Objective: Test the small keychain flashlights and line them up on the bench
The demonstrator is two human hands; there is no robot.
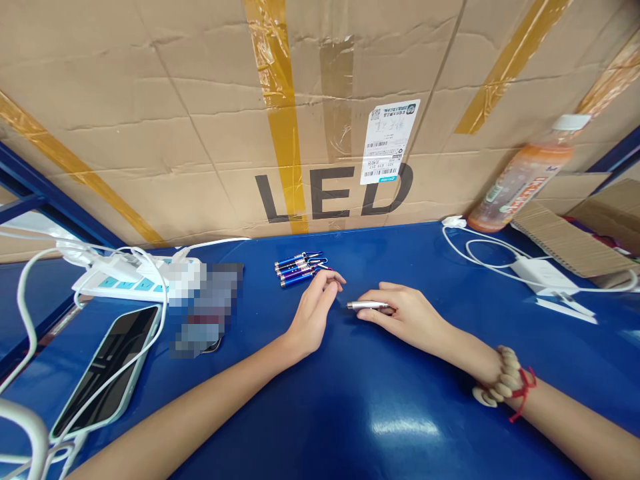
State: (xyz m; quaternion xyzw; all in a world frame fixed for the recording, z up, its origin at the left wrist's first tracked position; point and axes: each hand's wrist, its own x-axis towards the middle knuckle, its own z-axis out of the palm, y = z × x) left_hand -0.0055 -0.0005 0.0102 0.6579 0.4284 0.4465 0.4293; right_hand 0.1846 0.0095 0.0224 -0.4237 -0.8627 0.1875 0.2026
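Note:
My right hand (400, 313) rests on the blue table (360, 400) with its fingers closed round a small silver pen-shaped torch (367, 305), whose tip points left. My left hand (315, 310) lies just left of that tip, fingers loosely curled and apart, holding nothing. Its fingertips almost touch a small row of blue and purple mini torches (299, 268) lying side by side near the cardboard wall. A bead bracelet with a red string (503, 387) is on my right wrist.
A large cardboard box marked LED (330, 120) stands along the back. At the left are a white power strip (135, 280), white cables and a phone (107, 363) lying face up. An orange drink bottle (523, 173), a white charger (543, 273) and corrugated cardboard (565, 240) are at the right.

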